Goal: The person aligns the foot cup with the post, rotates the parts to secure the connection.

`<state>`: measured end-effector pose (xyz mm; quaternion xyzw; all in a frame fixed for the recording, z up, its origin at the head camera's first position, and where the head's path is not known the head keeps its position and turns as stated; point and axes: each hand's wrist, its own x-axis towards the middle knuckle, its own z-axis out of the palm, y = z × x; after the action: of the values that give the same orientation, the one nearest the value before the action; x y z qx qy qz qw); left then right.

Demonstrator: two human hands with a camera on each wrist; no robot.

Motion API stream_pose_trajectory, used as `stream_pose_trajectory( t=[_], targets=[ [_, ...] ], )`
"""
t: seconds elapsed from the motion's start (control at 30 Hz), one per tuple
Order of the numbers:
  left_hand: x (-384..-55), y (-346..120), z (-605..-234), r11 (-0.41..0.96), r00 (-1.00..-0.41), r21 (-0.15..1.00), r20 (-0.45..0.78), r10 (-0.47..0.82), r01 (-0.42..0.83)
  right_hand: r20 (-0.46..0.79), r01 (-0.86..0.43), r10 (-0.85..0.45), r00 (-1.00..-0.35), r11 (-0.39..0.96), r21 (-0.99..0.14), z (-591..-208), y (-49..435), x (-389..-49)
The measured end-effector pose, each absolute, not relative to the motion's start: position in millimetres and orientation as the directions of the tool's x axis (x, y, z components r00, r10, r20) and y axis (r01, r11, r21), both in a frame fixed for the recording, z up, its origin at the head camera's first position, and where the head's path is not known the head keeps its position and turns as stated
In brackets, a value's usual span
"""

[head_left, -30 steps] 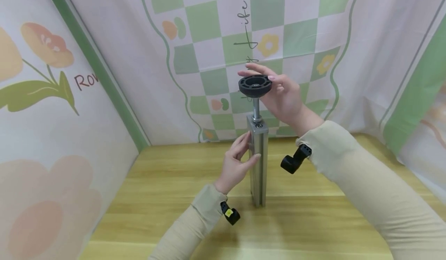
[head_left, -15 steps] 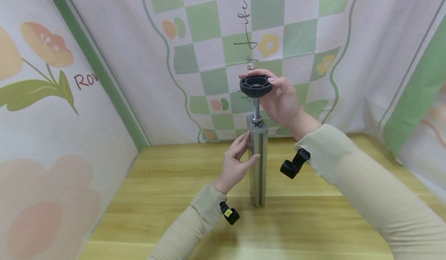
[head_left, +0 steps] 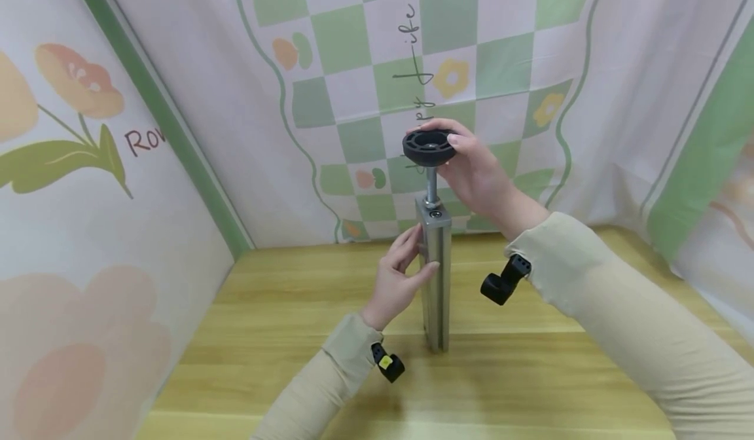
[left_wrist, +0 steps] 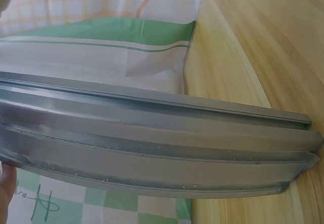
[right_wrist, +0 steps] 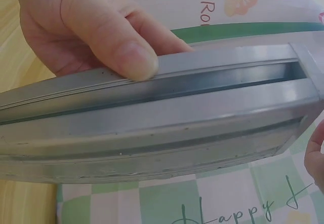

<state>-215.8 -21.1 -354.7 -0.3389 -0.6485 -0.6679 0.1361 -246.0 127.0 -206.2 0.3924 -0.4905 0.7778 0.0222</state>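
— So, what is different about the black disc (head_left: 429, 150)?

— Its grip. About 1 second ago the right hand (head_left: 476, 175) had its thumb at the rim and its fingers spread out behind; now those fingers lie close against the far side, and the hand holds the disc by its edge.

— And the disc itself?

— Hardly shifted: it sits atop the threaded rod (head_left: 432, 183), above the upper end of the upright metal post (head_left: 438, 302). As much rod shows as before. I'd judge the hold firmer for working on the disc, though whether it is turning I can't tell.

— What about the left hand (head_left: 393, 291)?

— Unmoved, holding the post partway up, thumb on the near side and fingers round the other.

— Further out?

— The post appears to stand on the table (head_left: 283, 309), with a patterned cloth (head_left: 394, 34) behind.

— Anything hidden?

— The right fingertips, mostly, behind the disc, and whatever part of the rod is inside the post. Both wrist views cut the post off and miss the disc; the right wrist view catches just part of the right hand at its edge.
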Motion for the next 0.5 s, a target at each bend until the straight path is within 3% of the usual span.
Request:
stream_pose_trajectory(
  t=[0.5],
  targets=[
    [-213.4,-21.3,-352.8,-0.117,-0.757,0.799,0.597,0.265,0.589,0.631,-0.476,-0.333,-0.701,-0.442,-0.761,-204.0,128.6,-239.5]
  ],
)
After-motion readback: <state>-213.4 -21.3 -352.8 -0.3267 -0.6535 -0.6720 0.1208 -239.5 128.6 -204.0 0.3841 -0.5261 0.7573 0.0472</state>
